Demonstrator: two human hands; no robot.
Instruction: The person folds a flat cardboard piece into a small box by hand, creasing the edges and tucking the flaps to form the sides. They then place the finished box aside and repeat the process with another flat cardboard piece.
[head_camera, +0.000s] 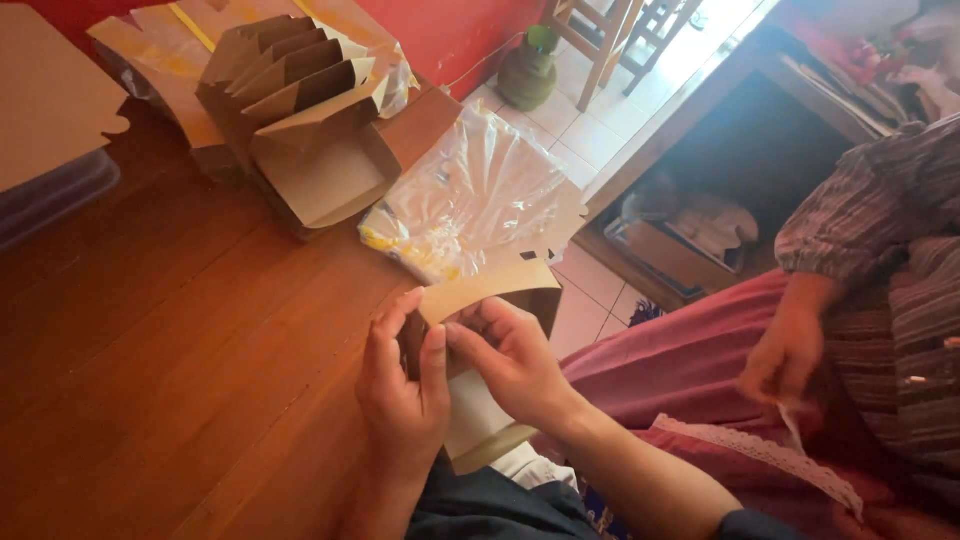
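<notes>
Cardboard box (487, 300), brown outside and pale inside, is held partly folded between the two hands, just off the near edge of the wooden table (170, 330) and above the person's lap. The left hand (402, 385) is closed on the box's left side, with the thumb pressed against the inner face and the fingers wrapped behind the wall. The right hand (515, 360) is set just to the right of it, touching the same piece; its fingers are curled over the inner panel and a curved top flap is seen arching above both hands. A pale lower panel of the box is seen hanging down below the wrists.

On the table, beyond the hands, a crumpled clear plastic bag (470, 195) is lying, with a flat notched piece of cardboard under it. Farther back a stack of folded boxes (295, 110) of the same brown card is standing nested one in another, the front one open toward the camera. At the far left edge a flat cardboard sheet (45, 95) is resting on a clear plastic container.

To the right, another person in a striped sleeve (870, 210) and reddish skirt is seated; that person's hand (785, 355) is held over the lap, well apart from the box, pinching something small and pale.
</notes>
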